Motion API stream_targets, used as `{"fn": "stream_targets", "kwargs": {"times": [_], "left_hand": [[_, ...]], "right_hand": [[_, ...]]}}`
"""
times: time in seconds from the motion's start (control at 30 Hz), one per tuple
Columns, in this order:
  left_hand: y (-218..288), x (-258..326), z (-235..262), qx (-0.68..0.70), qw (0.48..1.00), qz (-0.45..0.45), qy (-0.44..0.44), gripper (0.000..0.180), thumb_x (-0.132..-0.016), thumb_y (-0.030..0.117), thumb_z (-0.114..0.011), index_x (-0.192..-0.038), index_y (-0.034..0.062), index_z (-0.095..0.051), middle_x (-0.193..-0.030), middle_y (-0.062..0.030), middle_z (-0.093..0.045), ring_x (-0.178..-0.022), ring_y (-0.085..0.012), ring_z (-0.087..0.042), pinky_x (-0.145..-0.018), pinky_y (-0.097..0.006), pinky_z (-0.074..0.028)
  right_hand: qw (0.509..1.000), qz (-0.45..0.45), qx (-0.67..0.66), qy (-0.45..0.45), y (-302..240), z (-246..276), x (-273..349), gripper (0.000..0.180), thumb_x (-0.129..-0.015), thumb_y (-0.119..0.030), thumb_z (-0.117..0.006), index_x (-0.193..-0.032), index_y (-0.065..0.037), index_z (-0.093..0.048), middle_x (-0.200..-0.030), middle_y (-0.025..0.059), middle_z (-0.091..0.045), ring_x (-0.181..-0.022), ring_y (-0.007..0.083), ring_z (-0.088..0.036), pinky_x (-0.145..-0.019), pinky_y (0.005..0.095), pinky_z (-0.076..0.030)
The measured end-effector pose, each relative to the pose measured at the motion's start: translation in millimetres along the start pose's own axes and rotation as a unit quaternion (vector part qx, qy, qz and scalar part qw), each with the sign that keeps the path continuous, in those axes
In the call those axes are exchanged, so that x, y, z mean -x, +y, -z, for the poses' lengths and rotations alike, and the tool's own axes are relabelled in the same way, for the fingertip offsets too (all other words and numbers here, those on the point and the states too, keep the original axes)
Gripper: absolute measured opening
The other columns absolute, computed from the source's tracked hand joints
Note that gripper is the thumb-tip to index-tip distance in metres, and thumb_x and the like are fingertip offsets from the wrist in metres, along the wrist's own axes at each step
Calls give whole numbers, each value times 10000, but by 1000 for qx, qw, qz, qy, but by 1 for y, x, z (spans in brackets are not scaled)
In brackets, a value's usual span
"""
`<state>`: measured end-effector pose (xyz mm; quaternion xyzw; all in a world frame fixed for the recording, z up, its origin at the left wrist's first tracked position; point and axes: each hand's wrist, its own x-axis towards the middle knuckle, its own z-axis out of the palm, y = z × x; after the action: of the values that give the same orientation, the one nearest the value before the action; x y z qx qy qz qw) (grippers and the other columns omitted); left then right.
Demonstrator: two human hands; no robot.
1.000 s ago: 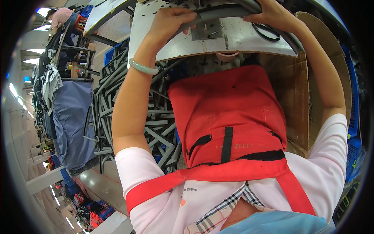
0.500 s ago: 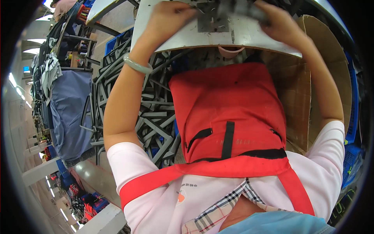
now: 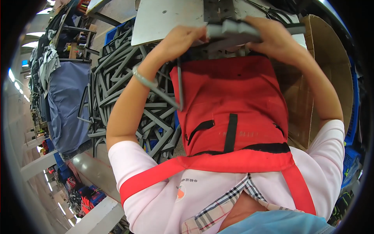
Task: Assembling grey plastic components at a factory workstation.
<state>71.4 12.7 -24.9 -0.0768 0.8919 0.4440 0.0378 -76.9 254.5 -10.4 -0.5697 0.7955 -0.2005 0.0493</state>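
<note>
Over the near edge of the white table (image 3: 167, 19), my right hand (image 3: 274, 41) grips a bundle of grey strips (image 3: 231, 32), fingers on top and thumb below. My left hand (image 3: 183, 41) is closed at the bundle's left end, its fingertips blurred. A bent, L-shaped grey strip (image 3: 180, 85) hangs below my left hand, its corner over the edge of my red apron (image 3: 233, 89). Whether my left fingers also hold that strip is hidden. A dark metal plate (image 3: 218, 9) lies on the table beyond the bundle.
A large heap of bent grey strips (image 3: 128, 85) fills the space left of my lap. On the table's far right lie black-handled scissors (image 3: 276, 15). An open cardboard box (image 3: 331, 74) stands to the right, with blue crates (image 3: 350, 160) beside it. Blue-grey cloth (image 3: 68, 105) hangs further left.
Both hands have come nearer to me, from above the metal plate to the table's near edge, bringing the grey bundle. An L-shaped strip now hangs below my left hand.
</note>
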Motion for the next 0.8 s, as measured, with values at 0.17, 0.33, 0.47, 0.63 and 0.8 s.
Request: {"fn": "stream_targets", "kwargs": {"times": [0.17,0.33,0.47,0.63,0.8], "left_hand": [[-1,11,-20,93,993,-45,-62,371,-921,275,-668,-1105,-46,-672,-896,-57,-697,-829,-114,-597,-795,-263,-490],[21,-7,5,156,985,-1,-71,304,-848,238,-738,-1052,30,-651,-775,-15,-608,-677,-121,-571,-633,-265,-468],[16,-20,-30,-230,906,-251,252,480,-816,123,-721,-1257,64,-542,-1056,-114,-573,-860,-227,-570,-771,-337,-469],[15,-12,-57,-248,922,-231,184,445,-854,49,-611,-1295,81,-558,-1168,-166,-497,-1093,-350,-500,-949,-413,-415],[37,-13,-25,253,967,-10,4,326,-958,216,-628,-1155,-44,-633,-752,-48,-666,-559,-68,-560,-570,-208,-481]], "right_hand": [[998,-53,26,36,34,22,23,794,-760,-227,-793,-1419,22,-427,-1285,200,-582,-1147,307,-590,-1005,355,-436],[988,-149,-25,7,16,56,6,848,-743,-314,-805,-1396,67,-422,-1269,232,-564,-1185,279,-544,-1014,354,-422],[991,-128,0,-32,20,59,7,911,-744,-429,-778,-1393,91,-405,-1368,297,-495,-1283,381,-484,-1088,401,-375],[971,-150,-82,-165,-8,96,-3,783,-748,-364,-789,-1297,100,-479,-1240,295,-569,-1189,370,-548,-998,393,-436],[987,-153,-26,-33,26,70,0,949,-695,-347,-839,-1396,113,-394,-1370,286,-505,-1293,343,-487,-1093,351,-371]]}}
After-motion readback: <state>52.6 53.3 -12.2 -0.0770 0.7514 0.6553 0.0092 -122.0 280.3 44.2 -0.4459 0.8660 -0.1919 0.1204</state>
